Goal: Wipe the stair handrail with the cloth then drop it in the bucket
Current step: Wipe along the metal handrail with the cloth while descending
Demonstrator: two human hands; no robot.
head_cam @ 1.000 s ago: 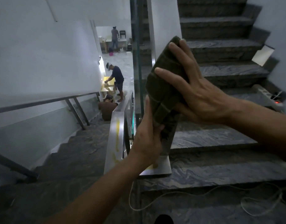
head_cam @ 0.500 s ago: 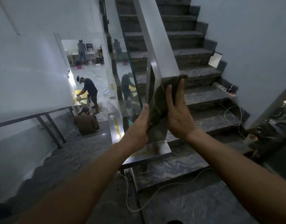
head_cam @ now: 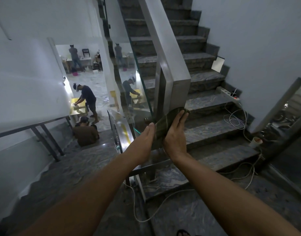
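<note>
A dark green cloth (head_cam: 165, 122) is pressed between my two hands, low on the steel post at the foot of the stair handrail (head_cam: 165, 53). My right hand (head_cam: 176, 133) lies flat on the cloth from the right, fingers stretched up. On the left side my left hand (head_cam: 147, 138) clasps the cloth's lower edge. The wide steel handrail rises up and away over a glass panel (head_cam: 129, 79). No bucket can be seen.
Marble steps (head_cam: 212, 116) climb ahead and another flight drops at the left. White cables (head_cam: 234, 116) and a power strip (head_cam: 228, 95) lie on the steps, a cup (head_cam: 256, 142) at the right. Three people are below; one sits on the lower stairs.
Both hands have slid the cloth down the post, from high on it to near its base, and the camera has pulled back and tilted, so more of the stairs shows.
</note>
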